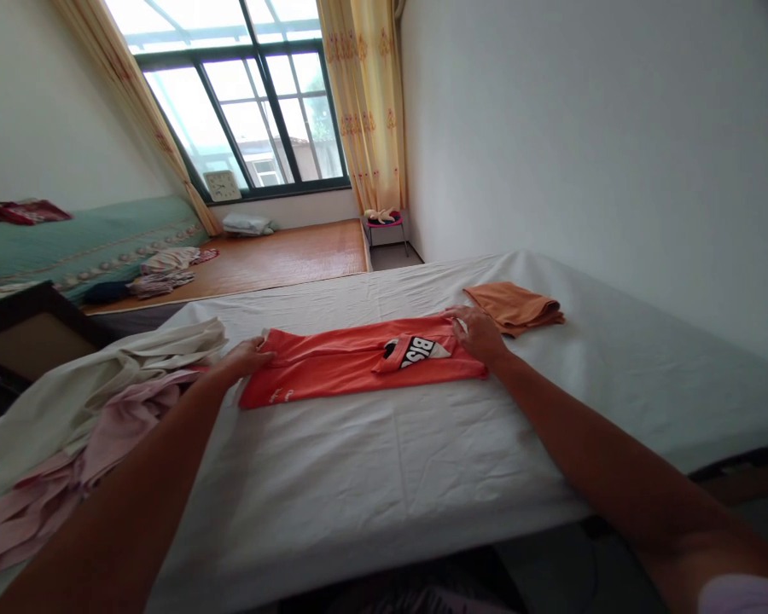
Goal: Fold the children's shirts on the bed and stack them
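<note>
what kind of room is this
Most likely a bedroom at home. Both hands, left hand and right hand, rest on an orange-red shirt spread on a white-sheeted bed; there is a curtained window and a second bed with a green cover.

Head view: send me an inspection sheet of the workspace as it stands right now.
Surface: white sheet over a flat bed, lightly creased.
Job's things: orange-red shirt lying flat, partly folded into a long strip, black-and-white print showing near its right end.
Clutter: folded orange garment beyond the shirt on the right; pile of cream and pink clothes at the left edge.
Hands: left hand on the shirt's left end; right hand on its right end, fingers spread flat.
Cables: nothing seen.
Surroundings: window with yellow curtains, clock on the sill, green-covered bed with more clothes at the left, small stool by the wall.
</note>
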### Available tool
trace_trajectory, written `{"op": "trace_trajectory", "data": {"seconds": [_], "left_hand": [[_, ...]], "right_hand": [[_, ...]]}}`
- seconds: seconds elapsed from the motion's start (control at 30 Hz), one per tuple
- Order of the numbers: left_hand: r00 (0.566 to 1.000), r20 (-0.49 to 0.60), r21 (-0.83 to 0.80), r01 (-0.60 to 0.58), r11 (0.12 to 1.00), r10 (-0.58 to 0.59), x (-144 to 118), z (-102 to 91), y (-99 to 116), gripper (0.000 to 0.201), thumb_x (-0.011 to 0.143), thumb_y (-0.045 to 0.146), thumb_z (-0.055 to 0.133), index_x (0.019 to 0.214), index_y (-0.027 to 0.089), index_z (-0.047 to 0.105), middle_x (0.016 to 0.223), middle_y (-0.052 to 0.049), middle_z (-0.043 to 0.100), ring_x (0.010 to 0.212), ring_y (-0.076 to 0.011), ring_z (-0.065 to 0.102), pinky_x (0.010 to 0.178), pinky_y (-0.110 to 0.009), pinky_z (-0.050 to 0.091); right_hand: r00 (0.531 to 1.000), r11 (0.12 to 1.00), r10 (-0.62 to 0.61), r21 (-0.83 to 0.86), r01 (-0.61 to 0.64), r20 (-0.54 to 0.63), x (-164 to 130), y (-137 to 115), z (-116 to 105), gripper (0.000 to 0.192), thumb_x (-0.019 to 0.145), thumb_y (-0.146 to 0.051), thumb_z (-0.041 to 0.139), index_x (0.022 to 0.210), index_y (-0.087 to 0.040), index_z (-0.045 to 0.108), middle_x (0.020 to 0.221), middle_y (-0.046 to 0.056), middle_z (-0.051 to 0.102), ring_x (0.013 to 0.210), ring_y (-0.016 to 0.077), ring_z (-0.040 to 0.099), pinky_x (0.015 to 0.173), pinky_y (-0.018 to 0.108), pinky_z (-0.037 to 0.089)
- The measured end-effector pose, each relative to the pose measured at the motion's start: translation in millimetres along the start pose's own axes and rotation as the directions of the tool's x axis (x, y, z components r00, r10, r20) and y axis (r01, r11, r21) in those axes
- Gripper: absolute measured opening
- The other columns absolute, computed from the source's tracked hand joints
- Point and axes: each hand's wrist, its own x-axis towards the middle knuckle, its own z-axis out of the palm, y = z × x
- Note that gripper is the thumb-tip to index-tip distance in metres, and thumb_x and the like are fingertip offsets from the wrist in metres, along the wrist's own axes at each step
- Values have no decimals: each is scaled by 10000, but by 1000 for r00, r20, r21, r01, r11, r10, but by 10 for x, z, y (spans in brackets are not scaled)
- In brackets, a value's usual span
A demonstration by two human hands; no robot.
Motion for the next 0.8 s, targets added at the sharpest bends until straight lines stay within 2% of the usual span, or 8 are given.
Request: {"op": "trace_trajectory", "data": {"seconds": [0.07,0.13,0.2,0.3,0.47,0.57,0.67,0.8], "left_hand": [[999,47,-76,12,997,-9,-80,-57,150,395,632,379,664,958,155,648,860,-64,722,840,-280,684,689,-326,544],[1000,7,-120,10,993,-9,-172,-100,370,397,658,389,654,975,150,626,854,-57,706,795,-254,677,652,-309,542],[998,-64,-162,-36,986,26,-263,-103,669,409,676,392,656,1000,149,594,858,-50,683,764,-230,661,623,-297,535],[985,-10,-334,-168,928,174,-379,18,1221,408,710,386,650,1027,156,536,823,-24,641,697,-183,637,590,-277,526],[915,152,-588,-220,779,373,-507,489,2133,364,740,338,676,1009,180,489,813,-18,607,639,-130,607,591,-256,520],[883,221,-622,-199,757,415,-564,836,2552,392,763,332,672,1079,197,485,877,-38,620,684,-150,620,624,-285,534],[871,220,-603,-233,763,440,-622,1191,2846,488,754,315,703,1174,197,485,968,-65,633,782,-181,637,686,-306,548],[782,368,-682,-140,717,503,-675,1510,3010,646,808,379,679,1350,196,378,1124,-123,613,797,-184,664,689,-324,565]], "right_hand": [[1000,1000,-6,25,6,-7,12,14,-20,390,864,-171,423,1171,-211,660,1211,70,656,1138,235,572,1025,414,416],[1000,999,-2,48,3,-28,23,26,-39,373,862,-174,431,1146,-210,671,1196,70,664,1127,230,581,1018,401,424],[998,998,1,67,4,-62,33,34,-60,344,861,-183,440,1106,-202,682,1165,70,678,1105,223,596,1004,381,436],[992,996,7,85,4,-127,47,52,-103,317,862,-184,437,1057,-191,688,1111,69,698,1067,212,619,973,353,456],[978,993,82,99,-63,-192,61,177,-216,313,836,-165,446,1031,-173,691,1064,76,713,1022,220,641,936,345,474],[966,984,159,111,-139,-204,67,318,-278,311,840,-187,447,1020,-163,701,1032,86,723,965,229,656,901,350,489],[957,972,220,127,-199,-187,76,462,-293,315,850,-215,447,1017,-157,708,998,90,730,874,221,667,848,346,508],[952,963,251,141,-228,-176,96,566,-280,304,848,-229,460,1008,-163,710,996,86,731,888,221,666,862,345,509]]}}
